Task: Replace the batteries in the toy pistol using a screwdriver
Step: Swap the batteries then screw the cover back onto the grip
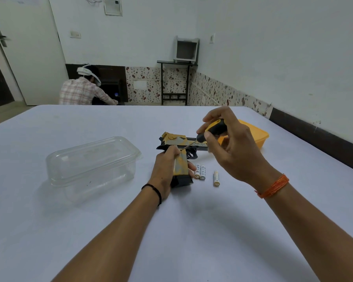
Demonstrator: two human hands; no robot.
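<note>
A yellow and black toy pistol point(179, 142) lies on its side on the white table point(110, 210), barrel pointing right. My left hand point(165, 169) grips its handle from the left. My right hand point(230, 147) holds a screwdriver point(214, 128) with a yellow and black handle; its thin shaft slants down to the left and its tip meets the pistol's grip near my left fingers. Three white batteries lie on the table right of the grip: a pair point(200, 171) side by side and a single one point(216, 178) further right.
A clear plastic container point(92, 161) with its lid on stands to the left. A yellow plastic box point(257, 134) sits behind my right hand. Beyond the table's far edge a person in a checked shirt point(84, 90) sits facing away.
</note>
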